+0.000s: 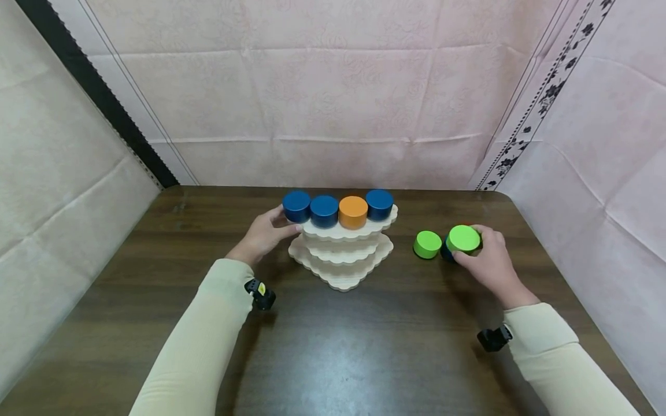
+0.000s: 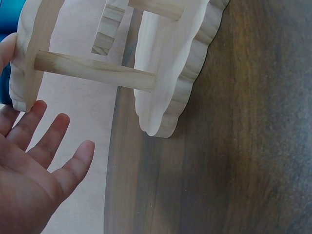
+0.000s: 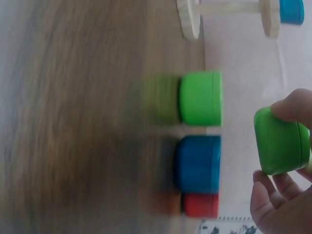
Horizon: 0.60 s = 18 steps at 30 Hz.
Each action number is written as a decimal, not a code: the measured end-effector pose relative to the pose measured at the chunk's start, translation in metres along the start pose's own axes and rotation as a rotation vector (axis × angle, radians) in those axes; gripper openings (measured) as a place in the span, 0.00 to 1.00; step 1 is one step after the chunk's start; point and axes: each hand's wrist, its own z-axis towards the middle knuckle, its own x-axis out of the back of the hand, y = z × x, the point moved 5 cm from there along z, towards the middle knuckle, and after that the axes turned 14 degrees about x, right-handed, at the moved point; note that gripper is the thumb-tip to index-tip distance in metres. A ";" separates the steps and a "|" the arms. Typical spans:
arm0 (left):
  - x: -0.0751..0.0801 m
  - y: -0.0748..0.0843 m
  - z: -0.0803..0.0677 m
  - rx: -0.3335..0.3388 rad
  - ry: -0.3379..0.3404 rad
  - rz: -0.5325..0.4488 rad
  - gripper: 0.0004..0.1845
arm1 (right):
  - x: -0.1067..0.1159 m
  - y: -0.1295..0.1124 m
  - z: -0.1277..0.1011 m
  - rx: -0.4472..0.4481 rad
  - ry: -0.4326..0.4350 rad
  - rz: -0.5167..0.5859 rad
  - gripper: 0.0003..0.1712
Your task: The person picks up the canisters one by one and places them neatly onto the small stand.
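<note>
Green puck (image 1: 463, 238) is gripped by the curled fingers of the right hand (image 1: 489, 263), lifted above a blue puck (image 3: 198, 164) and a red puck (image 3: 200, 204) on the table (image 1: 364, 346), right of the wooden stand (image 1: 343, 254). A second green puck (image 1: 427, 244) sits just left. The stand's top tier is touched by the left hand (image 1: 262, 234), fingers relaxed and straight.

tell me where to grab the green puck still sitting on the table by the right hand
Take the green puck by its curved side wall, thumb and fingers on opposite sides, coming down from above. It stands flat on the table, top face up, free on its left; the blue puck sits close on its right, beside the right hand.
</note>
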 end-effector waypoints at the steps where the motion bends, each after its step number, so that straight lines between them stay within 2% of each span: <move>1: 0.000 0.000 0.000 -0.003 0.000 -0.001 0.43 | -0.001 -0.003 0.001 0.016 0.001 0.003 0.38; 5: 0.000 0.000 0.001 -0.009 0.001 0.001 0.43 | -0.007 -0.016 0.002 0.049 -0.009 0.021 0.38; 18: 0.000 -0.001 0.002 -0.024 0.001 -0.010 0.43 | -0.042 -0.049 0.010 0.068 -0.130 0.099 0.38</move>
